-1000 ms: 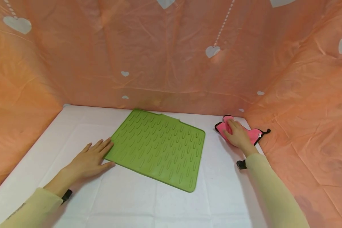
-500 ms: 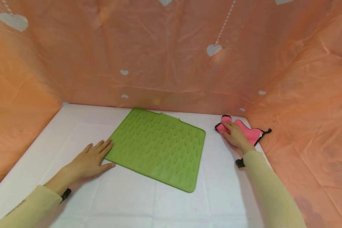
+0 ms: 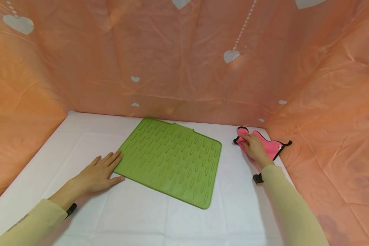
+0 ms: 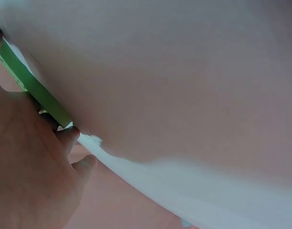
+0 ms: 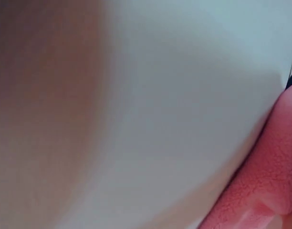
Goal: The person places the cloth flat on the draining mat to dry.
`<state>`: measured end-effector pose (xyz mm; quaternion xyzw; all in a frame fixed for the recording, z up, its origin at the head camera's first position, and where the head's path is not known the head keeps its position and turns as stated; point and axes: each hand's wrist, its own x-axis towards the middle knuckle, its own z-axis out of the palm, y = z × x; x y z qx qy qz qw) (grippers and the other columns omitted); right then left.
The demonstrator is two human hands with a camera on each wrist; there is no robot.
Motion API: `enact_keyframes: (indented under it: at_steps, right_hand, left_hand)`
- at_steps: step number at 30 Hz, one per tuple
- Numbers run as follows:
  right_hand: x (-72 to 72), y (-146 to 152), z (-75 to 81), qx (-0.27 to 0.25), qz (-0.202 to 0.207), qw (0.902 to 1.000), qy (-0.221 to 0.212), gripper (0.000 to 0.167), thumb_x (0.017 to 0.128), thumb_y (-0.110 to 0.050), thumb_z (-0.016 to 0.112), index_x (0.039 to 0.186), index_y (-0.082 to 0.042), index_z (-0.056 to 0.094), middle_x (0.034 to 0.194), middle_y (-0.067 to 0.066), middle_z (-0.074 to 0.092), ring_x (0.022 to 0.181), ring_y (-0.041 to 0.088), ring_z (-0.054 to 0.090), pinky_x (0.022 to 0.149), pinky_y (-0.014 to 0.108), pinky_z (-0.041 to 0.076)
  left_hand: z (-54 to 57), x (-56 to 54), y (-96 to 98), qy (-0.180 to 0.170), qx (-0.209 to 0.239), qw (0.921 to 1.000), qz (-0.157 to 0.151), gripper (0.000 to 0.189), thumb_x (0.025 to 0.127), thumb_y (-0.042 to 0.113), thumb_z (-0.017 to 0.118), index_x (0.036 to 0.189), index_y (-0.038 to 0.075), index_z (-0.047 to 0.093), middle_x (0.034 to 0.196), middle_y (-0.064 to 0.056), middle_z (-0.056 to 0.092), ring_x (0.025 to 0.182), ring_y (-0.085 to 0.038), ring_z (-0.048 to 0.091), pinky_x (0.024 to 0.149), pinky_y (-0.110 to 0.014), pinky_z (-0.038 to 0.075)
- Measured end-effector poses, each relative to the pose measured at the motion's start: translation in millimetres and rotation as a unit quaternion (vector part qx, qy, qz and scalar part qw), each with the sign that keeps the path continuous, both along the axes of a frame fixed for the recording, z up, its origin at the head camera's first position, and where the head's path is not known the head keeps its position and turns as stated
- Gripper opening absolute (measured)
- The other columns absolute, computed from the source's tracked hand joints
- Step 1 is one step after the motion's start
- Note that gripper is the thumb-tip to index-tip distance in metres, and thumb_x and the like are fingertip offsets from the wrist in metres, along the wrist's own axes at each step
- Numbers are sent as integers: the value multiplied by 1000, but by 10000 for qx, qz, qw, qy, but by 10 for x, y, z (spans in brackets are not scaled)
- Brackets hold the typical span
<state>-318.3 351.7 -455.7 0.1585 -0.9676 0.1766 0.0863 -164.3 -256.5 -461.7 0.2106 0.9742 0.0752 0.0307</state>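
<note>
A green rubber drying mat (image 3: 172,164) with raised oval ridges lies angled on the white-covered table. Its left corner is touched by my left hand (image 3: 95,176), whose fingers are spread flat; the left wrist view shows the mat's edge (image 4: 38,93) beside those fingers. At the table's back right corner is a crumpled pink cloth (image 3: 270,148) with black trim and a black hanging loop. My right hand (image 3: 254,150) pinches the cloth near its left end, thumb and fingertips bunching the fabric. Fuzzy pink fabric (image 5: 260,181) fills the lower right of the right wrist view; the fingertips are mostly hidden there.
Orange curtains (image 3: 178,68) with white hearts hang behind the table and along both sides. The white tablecloth (image 3: 135,218) has fold creases and spreads in front of the mat. A black wrist strap (image 3: 258,178) sits at my right cuff.
My right thumb and fingers have gathered the cloth's left end, and its left corner has drawn slightly inward to the right. My left hand and the mat have stayed in place.
</note>
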Motion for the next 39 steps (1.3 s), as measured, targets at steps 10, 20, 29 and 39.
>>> enact_keyframes:
  at_steps: [10,20,29,39]
  right_hand:
    - [69,52,140,-722,-152,9960,497,34,100,6,59,133,5,63,122,27,62,114,47,58,102,61,46]
    - [198,-55,398,-1037,107,9852,1357,35,95,11,62,129,3,67,126,26,64,121,47,55,106,61,42]
    - [335,-268,613,-1399,468,9634,2236,34,90,15,66,122,3,71,115,25,67,106,43,63,92,45,48]
    - [423,-686,837,-1837,1034,9355,2835,36,88,17,66,119,1,74,116,21,69,96,35,63,82,16,40]
  left_hand:
    - [26,-10,-16,-66,23,10000,-4,91,100,60,57,158,-6,33,166,-26,27,149,-51,29,116,-72,23]
    - [84,-7,-10,50,-12,10000,-19,92,99,60,60,157,-7,35,165,-28,29,147,-52,32,114,-72,26]
    - [95,15,18,54,85,9999,-43,93,98,61,61,157,-6,35,165,-27,28,148,-51,31,115,-72,24]
    - [204,-67,143,116,230,9996,-98,94,99,61,59,160,-5,30,168,-25,22,152,-49,24,119,-70,18]
